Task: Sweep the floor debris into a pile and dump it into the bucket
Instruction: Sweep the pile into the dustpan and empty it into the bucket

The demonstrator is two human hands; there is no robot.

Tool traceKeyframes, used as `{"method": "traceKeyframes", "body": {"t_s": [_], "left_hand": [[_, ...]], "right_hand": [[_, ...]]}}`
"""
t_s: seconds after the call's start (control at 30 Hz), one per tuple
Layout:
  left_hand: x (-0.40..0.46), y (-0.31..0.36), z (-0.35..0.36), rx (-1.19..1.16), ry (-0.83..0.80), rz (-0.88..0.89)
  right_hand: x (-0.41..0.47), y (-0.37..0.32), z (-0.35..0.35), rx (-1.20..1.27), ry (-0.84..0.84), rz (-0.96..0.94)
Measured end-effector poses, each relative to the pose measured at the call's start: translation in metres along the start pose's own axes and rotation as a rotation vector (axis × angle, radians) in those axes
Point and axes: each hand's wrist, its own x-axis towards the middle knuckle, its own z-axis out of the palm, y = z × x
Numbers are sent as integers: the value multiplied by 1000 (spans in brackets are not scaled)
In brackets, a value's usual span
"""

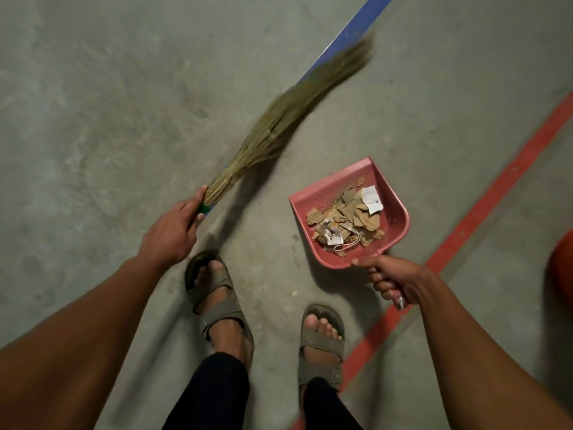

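A person's left hand point(172, 231) is gripping a grass broom point(288, 119) while the right hand point(392, 279) is gripping a pink dustpan point(322, 197) holding cardboard debris point(347, 220) above the concrete floor point(108, 103).

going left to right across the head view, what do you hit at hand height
left hand gripping the broom → red dustpan with cardboard and paper scraps → right hand gripping the dustpan handle → red floor line → orange-red object at the frame edge
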Motion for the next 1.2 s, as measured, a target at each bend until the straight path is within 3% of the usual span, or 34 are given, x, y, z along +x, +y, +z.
{"method": "traceKeyframes", "body": {"t_s": [0.17,0.3,0.5,0.83,1.2], "left_hand": [[-8,29,38,-69,-157,1],[-40,74,68,-75,-314,150],[-82,140,76,-119,-246,294],[-115,260,-19,-33,-140,454],[-142,446,-80,-61,-94,648]], "right_hand": [[4,24,-14,6,-8,7],[-6,30,-9,80,-41,-21],[-39,61,-4,282,-44,-91],[-145,116,-17,737,-97,-380],[-300,181,-109,1010,-54,-577]]}}
